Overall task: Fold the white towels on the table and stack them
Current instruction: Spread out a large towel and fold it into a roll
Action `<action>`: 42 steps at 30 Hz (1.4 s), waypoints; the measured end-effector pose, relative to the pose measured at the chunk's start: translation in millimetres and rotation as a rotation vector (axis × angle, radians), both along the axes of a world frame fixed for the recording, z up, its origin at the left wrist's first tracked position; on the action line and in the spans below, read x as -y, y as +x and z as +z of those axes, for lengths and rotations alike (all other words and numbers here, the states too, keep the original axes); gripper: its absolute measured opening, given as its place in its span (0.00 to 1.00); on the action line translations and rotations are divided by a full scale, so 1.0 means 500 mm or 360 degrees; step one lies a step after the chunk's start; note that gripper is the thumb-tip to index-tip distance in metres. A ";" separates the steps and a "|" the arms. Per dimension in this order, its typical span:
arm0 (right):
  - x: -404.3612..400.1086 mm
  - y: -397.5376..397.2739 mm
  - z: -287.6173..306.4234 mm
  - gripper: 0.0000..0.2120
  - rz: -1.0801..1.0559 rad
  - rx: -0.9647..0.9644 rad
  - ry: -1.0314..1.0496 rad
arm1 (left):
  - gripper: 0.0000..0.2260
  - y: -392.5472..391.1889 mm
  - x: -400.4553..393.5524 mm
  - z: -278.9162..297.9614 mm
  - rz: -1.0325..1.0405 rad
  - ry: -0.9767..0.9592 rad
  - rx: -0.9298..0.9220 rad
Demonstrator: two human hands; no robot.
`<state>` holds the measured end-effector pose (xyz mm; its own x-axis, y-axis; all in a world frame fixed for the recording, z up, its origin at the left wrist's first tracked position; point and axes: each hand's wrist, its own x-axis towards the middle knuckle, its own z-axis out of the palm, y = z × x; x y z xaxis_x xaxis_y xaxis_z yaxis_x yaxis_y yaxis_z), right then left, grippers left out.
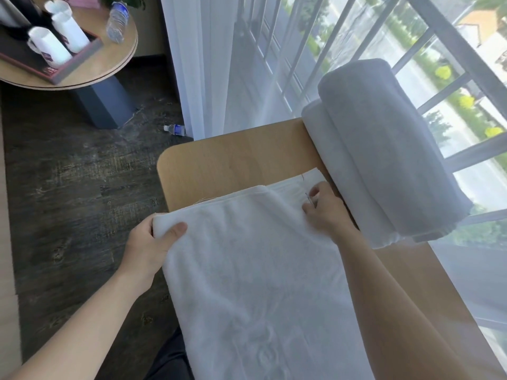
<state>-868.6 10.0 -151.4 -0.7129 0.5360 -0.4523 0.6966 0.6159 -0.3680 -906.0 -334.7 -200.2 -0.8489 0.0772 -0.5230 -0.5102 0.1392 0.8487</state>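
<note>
A white terry-cloth towel lies doubled across the light wooden desk, its long axis running from the person's lap toward the far desk edge, folded end pointing away. The left hand grips the far-left corner, thumb curled over the top; the right hand pinches the far-right edge, fingers drawn together. Beside it, touching the right corner, sits a stack of folded white towels overhanging the desk's right side. Risks: uneven pull could skew the layers, and a nudge from the right arm might tip the overhanging stack off.
</note>
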 end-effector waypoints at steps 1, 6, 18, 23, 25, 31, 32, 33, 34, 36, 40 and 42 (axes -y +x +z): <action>-0.006 -0.004 0.000 0.05 0.0066 0.0015 0.0020 | 0.07 0.001 0.002 0.000 0.0015 -0.0007 0.0015; -0.010 -0.016 0.005 0.12 0.0101 -0.0486 0.0599 | 0.09 -0.003 -0.006 0.005 0.0051 -0.0091 0.0005; 0.019 -0.024 -0.040 0.16 -0.0174 -0.0133 0.0333 | 0.11 -0.015 0.000 0.017 -0.0245 -0.0346 -0.0300; -0.011 -0.005 -0.026 0.07 0.0049 -0.0505 0.0472 | 0.16 -0.046 0.026 0.018 -0.0647 -0.0537 -0.0308; -0.023 -0.003 -0.029 0.07 0.0030 -0.0505 0.0610 | 0.19 -0.069 0.034 0.020 -0.0899 -0.0648 -0.0312; -0.030 -0.008 -0.066 0.14 0.0159 -0.0172 0.0800 | 0.36 -0.135 0.035 0.021 -0.1158 -0.1062 -0.0581; -0.031 -0.007 -0.070 0.14 0.0201 -0.0150 0.0855 | 0.36 -0.138 0.030 0.022 -0.1152 -0.1136 -0.0625; -0.033 -0.005 -0.071 0.14 0.0242 -0.0129 0.0907 | 0.36 -0.138 0.024 0.024 -0.1142 -0.1209 -0.0656; -0.035 -0.004 -0.071 0.14 0.0268 -0.0124 0.0954 | 0.35 -0.137 0.019 0.025 -0.1130 -0.1277 -0.0681; -0.037 -0.004 -0.073 0.15 0.0275 -0.0163 0.1022 | 0.36 -0.133 0.010 0.025 -0.1112 -0.1401 -0.0710; -0.032 -0.004 -0.082 0.20 0.0189 -0.0153 0.1065 | 0.33 -0.125 0.006 0.012 -0.1064 -0.1423 -0.0872; -0.024 -0.012 -0.084 0.23 0.0017 -0.0202 0.0957 | 0.29 -0.118 0.014 0.005 -0.0979 -0.1238 -0.1175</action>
